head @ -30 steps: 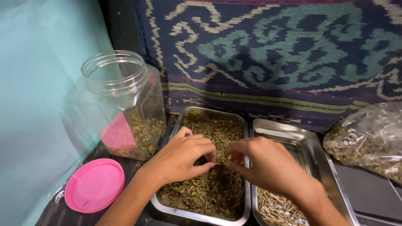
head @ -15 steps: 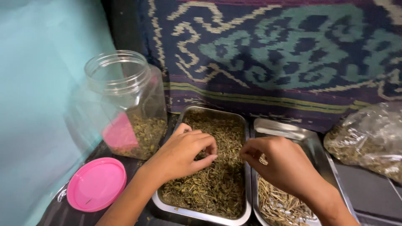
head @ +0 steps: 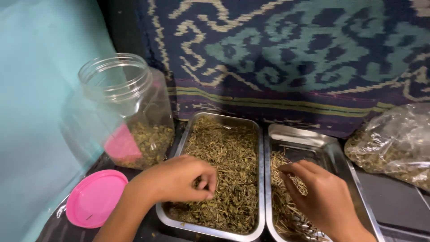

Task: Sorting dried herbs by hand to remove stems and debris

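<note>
The left hand (head: 177,181) hovers low over the near end of the left tray (head: 257,179), its grip pinched together on a bit of the green herbs (head: 224,157) that fill that tray. Thumb and fingertips meet at the hand's right edge, touching the herb layer there.

Just right of that pinch, past the two tray rims that run side by side, the right hand (head: 320,197) rests over the right tray (head: 313,136). Its fingers curl down into a pile of pale stems (head: 280,163); whether its grip is clamped on any stems or merely lying on them cannot be told. The stems lie in the near and left part of this tray, and its far end shows bare metal.

Left of the left hand, a pink lid (head: 94,197) lies flat on the dark desk (head: 394,201). Beyond it stands an open clear jar (head: 118,96), with green herbs in its bottom and a pink patch on its side. Far right of the right hand sits a clear bag (head: 398,139) of herbs. A patterned blue cloth (head: 291,54) hangs behind the trays.
</note>
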